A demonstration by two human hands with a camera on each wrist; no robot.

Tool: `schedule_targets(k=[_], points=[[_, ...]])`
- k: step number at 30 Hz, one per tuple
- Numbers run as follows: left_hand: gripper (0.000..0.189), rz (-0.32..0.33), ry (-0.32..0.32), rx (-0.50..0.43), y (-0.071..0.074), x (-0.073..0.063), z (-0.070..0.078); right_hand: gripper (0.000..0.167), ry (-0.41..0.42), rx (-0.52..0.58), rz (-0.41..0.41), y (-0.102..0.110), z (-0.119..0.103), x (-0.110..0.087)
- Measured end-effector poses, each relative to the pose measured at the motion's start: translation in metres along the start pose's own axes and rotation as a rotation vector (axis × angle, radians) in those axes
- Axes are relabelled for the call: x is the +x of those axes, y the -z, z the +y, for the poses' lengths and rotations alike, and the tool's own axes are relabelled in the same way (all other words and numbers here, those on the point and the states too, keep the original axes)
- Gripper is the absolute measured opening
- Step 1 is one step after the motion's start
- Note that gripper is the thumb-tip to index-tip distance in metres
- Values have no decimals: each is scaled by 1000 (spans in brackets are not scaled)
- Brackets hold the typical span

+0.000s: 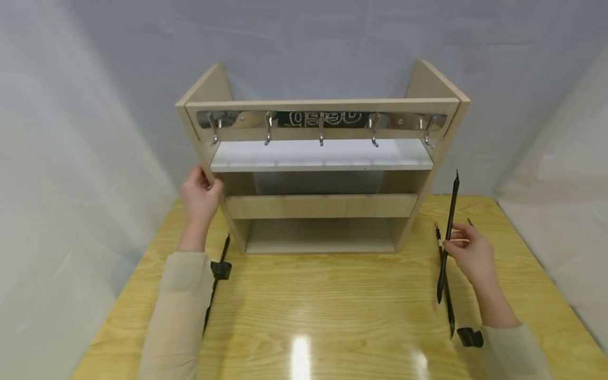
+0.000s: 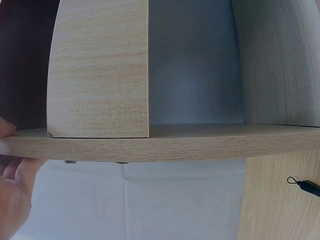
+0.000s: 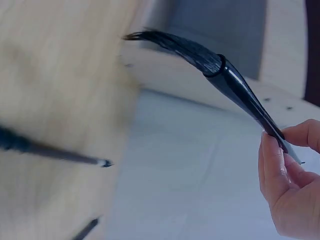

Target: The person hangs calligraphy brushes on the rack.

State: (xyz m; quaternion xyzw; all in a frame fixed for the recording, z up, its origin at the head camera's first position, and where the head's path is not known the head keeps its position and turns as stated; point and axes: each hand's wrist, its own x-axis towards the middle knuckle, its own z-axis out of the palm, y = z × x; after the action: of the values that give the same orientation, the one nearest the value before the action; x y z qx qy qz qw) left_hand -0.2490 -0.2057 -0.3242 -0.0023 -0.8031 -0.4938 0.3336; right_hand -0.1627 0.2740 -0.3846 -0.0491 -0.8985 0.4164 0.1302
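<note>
My left hand [image 1: 199,199] grips the front edge of the left side panel [image 2: 200,148] of a light wooden shelf unit [image 1: 320,206], thumb in front. Part of that hand [image 2: 17,192] shows at the left of the left wrist view. Out to the right of the shelf, my right hand [image 1: 475,256] pinches a black calligraphy brush [image 1: 453,207] near its looped end. Its dark bristles hang downward in the head view; the right wrist view shows the glossy flared handle [image 3: 240,92] and the loose bristle tip.
A metal strip with several hooks [image 1: 321,129] runs along the shelf's upper board. Beneath it is a white shelf board [image 1: 323,155]. Another brush [image 1: 449,306] lies on the table below the held one, and one more [image 1: 225,248] lies left of the shelf. White sheeting surrounds the table.
</note>
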Motion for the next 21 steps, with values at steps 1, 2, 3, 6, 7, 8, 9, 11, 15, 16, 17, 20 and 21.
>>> schedule_targets(k=[1,2,3,6,7,8,9,11,15,16,17,20,21], points=[[25,-2,1,4,0,0,0,43,4,2,11,1,-4,-2],[25,-3,2,7,0,0,0,44,6,6,20,2,-8,-4],[25,-3,1,8,0,0,-1,44,11,20,27,3,-12,-6],[26,-4,1,5,-1,1,-1,44,34,47,40,3,-24,-12],[26,-3,0,1,-1,1,-2,43,47,53,47,3,-28,-14],[27,-2,-1,-4,-1,1,-2,43,63,63,55,3,-31,-16],[27,-1,0,-11,-1,1,-2,42,80,71,64,1,-33,-17],[27,3,3,-14,0,0,-2,40,117,75,85,-1,-38,-19],[27,2,1,-8,0,-2,-2,38,176,85,121,-6,-48,-23],[27,-1,-1,-3,0,-2,-2,38,188,90,125,-7,-50,-23],[27,-5,-4,-1,0,-2,-2,38,196,95,132,-7,-53,-24],[27,-13,-5,3,0,-2,-2,38,217,101,139,-8,-61,-25],[27,-14,-5,4,0,-1,-1,38,217,103,137,-8,-63,-25]])
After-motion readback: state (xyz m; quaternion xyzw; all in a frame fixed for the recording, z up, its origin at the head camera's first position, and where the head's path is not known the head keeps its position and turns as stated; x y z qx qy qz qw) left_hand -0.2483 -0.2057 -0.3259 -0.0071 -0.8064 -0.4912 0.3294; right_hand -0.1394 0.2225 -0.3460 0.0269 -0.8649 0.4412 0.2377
